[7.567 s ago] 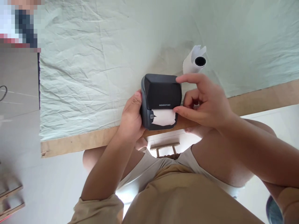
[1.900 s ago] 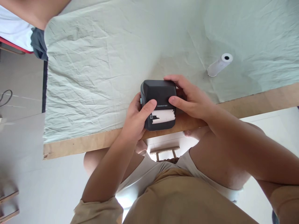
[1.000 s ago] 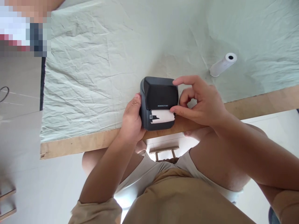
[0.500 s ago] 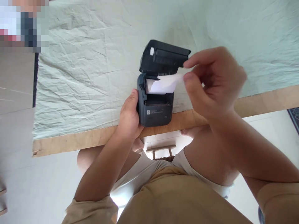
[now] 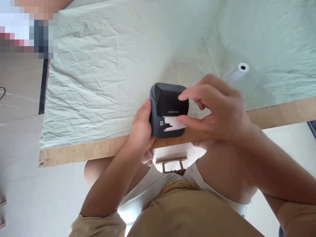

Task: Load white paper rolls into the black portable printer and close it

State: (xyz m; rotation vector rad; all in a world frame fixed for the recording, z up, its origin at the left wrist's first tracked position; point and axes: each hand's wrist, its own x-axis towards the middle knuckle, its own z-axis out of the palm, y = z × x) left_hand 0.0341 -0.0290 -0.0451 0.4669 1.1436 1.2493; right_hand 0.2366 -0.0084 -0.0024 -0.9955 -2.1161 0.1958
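A small dark portable label printer [image 5: 171,98] rests at the table's front edge with its lid closed. From the slot below the lid comes a strip of white paper [image 5: 172,123] with a ragged torn end, lying over the front of the case. My left hand [image 5: 142,126] is wrapped round the printer's left side, thumb up along it. At the printer's right side is my right hand [image 5: 217,108], index finger and thumb spread apart. Its index fingertip is at the lid and its thumb tip at the paper strip. Whether they press there I cannot tell.
A white paper roll [image 5: 238,72] with a dark core lies beyond my right hand. Wrinkled pale green cloth [image 5: 98,65] covers the table, leaving a bare wooden front edge [image 5: 81,151]. Part of another person [image 5: 41,13], blurred out, shows at the top left corner.
The printer's lid has swung down from raised to closed, leaving the paper sticking out in front. My right hand has moved down and opened its pinch on the paper. The roll has come into view.
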